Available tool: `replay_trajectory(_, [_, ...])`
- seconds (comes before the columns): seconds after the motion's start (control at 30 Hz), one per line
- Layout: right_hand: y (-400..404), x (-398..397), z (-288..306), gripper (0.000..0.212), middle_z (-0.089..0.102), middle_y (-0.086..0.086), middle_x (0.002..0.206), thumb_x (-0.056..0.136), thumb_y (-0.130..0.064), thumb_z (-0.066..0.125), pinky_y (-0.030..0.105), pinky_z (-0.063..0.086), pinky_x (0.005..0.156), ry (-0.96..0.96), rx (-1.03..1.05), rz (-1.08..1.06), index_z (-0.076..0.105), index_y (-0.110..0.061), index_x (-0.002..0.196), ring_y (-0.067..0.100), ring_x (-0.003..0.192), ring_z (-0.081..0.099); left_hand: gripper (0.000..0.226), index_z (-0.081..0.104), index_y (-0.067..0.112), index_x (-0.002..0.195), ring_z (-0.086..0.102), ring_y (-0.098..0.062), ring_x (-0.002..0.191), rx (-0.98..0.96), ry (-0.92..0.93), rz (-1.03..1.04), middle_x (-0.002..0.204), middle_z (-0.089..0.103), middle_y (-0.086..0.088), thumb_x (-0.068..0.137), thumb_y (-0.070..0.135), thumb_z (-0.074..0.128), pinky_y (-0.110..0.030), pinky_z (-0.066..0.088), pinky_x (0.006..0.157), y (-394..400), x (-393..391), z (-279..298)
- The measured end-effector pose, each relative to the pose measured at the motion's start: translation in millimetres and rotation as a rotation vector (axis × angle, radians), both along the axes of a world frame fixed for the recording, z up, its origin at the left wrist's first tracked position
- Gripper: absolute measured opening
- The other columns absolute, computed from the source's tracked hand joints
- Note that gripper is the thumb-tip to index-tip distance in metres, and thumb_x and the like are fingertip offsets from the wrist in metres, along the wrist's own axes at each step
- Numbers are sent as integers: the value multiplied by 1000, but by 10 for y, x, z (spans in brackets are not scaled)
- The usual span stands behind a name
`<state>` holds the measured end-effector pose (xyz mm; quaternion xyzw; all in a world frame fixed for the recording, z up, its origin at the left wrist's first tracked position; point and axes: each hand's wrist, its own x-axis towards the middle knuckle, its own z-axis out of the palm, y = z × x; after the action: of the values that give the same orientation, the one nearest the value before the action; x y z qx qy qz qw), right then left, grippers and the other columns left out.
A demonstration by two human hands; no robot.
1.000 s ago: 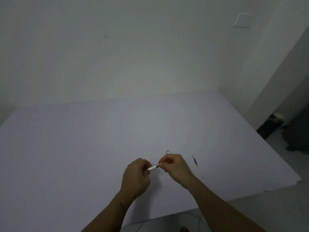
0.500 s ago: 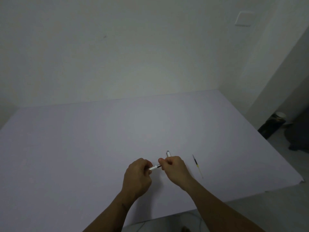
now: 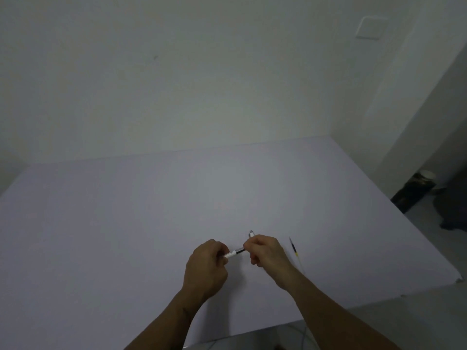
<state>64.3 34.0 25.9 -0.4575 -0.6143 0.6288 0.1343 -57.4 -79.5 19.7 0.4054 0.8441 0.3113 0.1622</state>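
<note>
The left hand (image 3: 206, 269) is curled into a loose fist just above the white surface (image 3: 101, 236), its fingertips pinching the white end of a pen (image 3: 236, 252). The pen bridges the short gap between both hands. Its long axis runs across the view, rising slightly toward the right, and only a short white, clear and dark stretch of it shows. The right hand (image 3: 265, 253) is also curled and grips the pen's other end. A small pale piece (image 3: 252, 233) sticks up past its knuckles, and I cannot tell whether it belongs to the pen or is a separate part.

Just to the right of that hand, a thin refill (image 3: 294, 248) lies flat on the surface. It has a dark tip and a pale tube, and its long axis points away from the person, roughly crosswise to the held pen. The right hand is clearly the nearer one, so fetching the refill would likely fall to it while the left hand steadies the pen.

Far right, on the floor beyond the surface's edge, a dark container (image 3: 414, 190) with a pale top stands upright. Its contents are hidden.
</note>
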Motion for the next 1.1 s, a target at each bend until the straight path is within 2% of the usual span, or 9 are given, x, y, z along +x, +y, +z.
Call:
replay_trajectory(0.2, [72,34,-89,9,66,2,70,85,-17,67,29,49,62,-89,155,75,73,-17,78,15,64,58,11,66,19,88,59,-14,78,-1,6,-16,86,65,3,85,9,64,-30,55,72,47,40,-1])
replay_trajectory(0.33, [149,34,-75,23,56,0,60,89,-22,61,28,41,54,-144,171,148,67,-17,67,16,58,50,11,66,20,89,58,-13,78,-7,21,-28,87,65,4,85,10,63,-32,55,73,105,65,-8])
replay_trajectory(0.5, [282,-32,-51,22,60,2,61,86,-24,59,28,46,59,-191,-52,93,66,-11,68,17,57,57,11,66,20,89,58,-13,79,-7,58,-27,87,64,5,86,10,63,-29,54,73,212,88,11])
replay_trajectory(0.63, [409,-32,-72,22,50,-1,50,89,-22,57,29,44,57,-186,-305,83,60,-11,70,15,46,48,9,66,21,93,55,-11,82,-39,117,-62,90,63,6,89,16,59,-24,50,74,306,106,24])
replay_trajectory(0.73, [504,-20,-114,28,48,-2,48,92,-26,56,27,42,55,-199,-380,132,59,-12,68,15,46,47,10,66,22,93,53,-9,82,-60,150,-64,89,62,8,91,18,57,-19,44,70,363,112,10])
replay_trajectory(0.9, [809,-24,-101,40,58,5,57,89,-44,56,25,42,54,-282,-213,193,69,-8,76,21,55,57,9,66,22,92,54,-11,82,-76,153,21,90,63,7,90,20,57,-26,49,72,441,113,-36])
replay_trajectory(0.97, [926,-23,-131,33,58,7,59,87,-41,59,26,41,53,-302,-100,174,65,-11,73,22,54,55,9,66,22,90,55,-12,82,-88,126,63,90,63,7,90,20,58,-30,51,73,441,95,-59])
replay_trajectory(1.03, [1025,-33,-201,23,63,6,68,84,-34,62,30,47,58,-347,68,195,59,-16,70,22,61,59,8,67,22,89,57,-14,81,-88,95,112,90,63,6,88,19,59,-32,52,72,452,98,-86])
replay_trajectory(1.1, [1061,-45,-273,13,70,5,91,84,-30,63,30,52,72,-430,215,248,66,-17,85,21,80,64,8,67,21,89,58,-16,82,-85,68,164,90,63,5,87,19,60,-32,51,71,461,121,-99])
